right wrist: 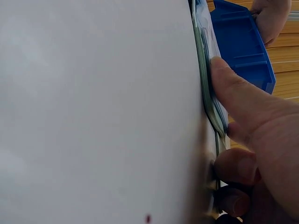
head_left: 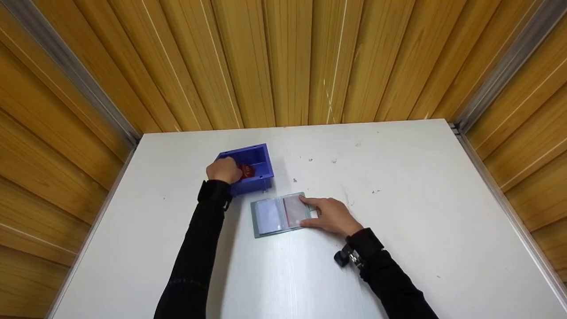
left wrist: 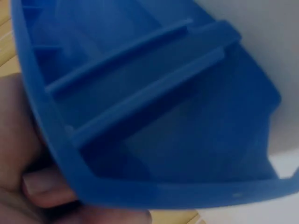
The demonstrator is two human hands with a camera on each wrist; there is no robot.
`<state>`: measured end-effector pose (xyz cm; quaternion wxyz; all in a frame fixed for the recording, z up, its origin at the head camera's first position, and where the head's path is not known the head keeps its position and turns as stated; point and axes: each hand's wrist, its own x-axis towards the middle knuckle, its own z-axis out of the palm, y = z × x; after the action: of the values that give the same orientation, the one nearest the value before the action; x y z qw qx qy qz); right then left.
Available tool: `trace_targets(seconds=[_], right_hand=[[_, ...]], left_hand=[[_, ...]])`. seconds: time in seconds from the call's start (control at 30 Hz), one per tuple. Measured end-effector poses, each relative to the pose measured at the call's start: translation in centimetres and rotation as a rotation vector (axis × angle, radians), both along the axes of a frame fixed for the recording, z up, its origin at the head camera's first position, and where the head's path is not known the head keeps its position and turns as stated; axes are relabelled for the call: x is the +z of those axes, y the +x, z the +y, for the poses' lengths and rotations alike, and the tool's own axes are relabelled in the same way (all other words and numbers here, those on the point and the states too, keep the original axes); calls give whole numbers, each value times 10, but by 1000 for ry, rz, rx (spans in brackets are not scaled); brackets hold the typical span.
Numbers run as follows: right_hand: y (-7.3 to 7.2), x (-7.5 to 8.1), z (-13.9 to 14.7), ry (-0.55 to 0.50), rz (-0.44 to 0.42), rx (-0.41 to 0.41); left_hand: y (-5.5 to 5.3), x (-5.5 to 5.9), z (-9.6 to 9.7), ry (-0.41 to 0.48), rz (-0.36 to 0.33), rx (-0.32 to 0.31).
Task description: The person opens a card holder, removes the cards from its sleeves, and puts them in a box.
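My left hand (head_left: 223,170) reaches over the near-left rim into a blue plastic bin (head_left: 261,170). A dark red card-like piece (head_left: 246,171) shows beside its fingers. In the left wrist view the bin's outer wall (left wrist: 187,135) fills most of the picture, and curled fingertips (left wrist: 46,186) show past the rim; whether they grip the red piece is hidden. My right hand (head_left: 330,215) holds the right edge of an open card album (head_left: 270,217) with clear sleeves and a grey-green cover. Its thumb (right wrist: 233,86) presses on the pages in the right wrist view. A red strip shows near the album's middle.
Both things are on a white tabletop (head_left: 398,230) with small dark marks. Wood-patterned panels (head_left: 288,62) stand behind it and at both sides. The bin is just beyond the album, slightly to its left.
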<state>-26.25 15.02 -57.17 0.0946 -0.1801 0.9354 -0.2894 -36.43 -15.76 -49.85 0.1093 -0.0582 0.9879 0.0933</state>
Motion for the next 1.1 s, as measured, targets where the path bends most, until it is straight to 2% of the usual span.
trace_targets(seconds=[0.17,0.37,0.47,0.6,0.67,0.73,0.83,0.93,1.0,1.1], right_hand=[[0,-1,0,4,9,-1],[0,-2,0,3,24,7],[0,-1,0,4,19,8],[0,-1,0,7,19,5],[0,-1,0,6,19,6],[0,-1,1,0,24,7],[1,0,1,-8,26,5],[1,0,2,-15,26,2],[1,0,2,-16,20,6],[1,0,1,-18,24,18]], left_hand=[[-5,-6,4,-36,32,0],[-3,-4,6,-3,149,38],[1,2,8,31,232,49],[12,16,14,91,403,22],[23,24,20,135,493,-4],[38,29,27,178,562,-44],[66,28,40,191,640,-134],[93,15,50,179,642,-246],[108,3,53,166,615,-308],[124,-16,51,151,562,-355]])
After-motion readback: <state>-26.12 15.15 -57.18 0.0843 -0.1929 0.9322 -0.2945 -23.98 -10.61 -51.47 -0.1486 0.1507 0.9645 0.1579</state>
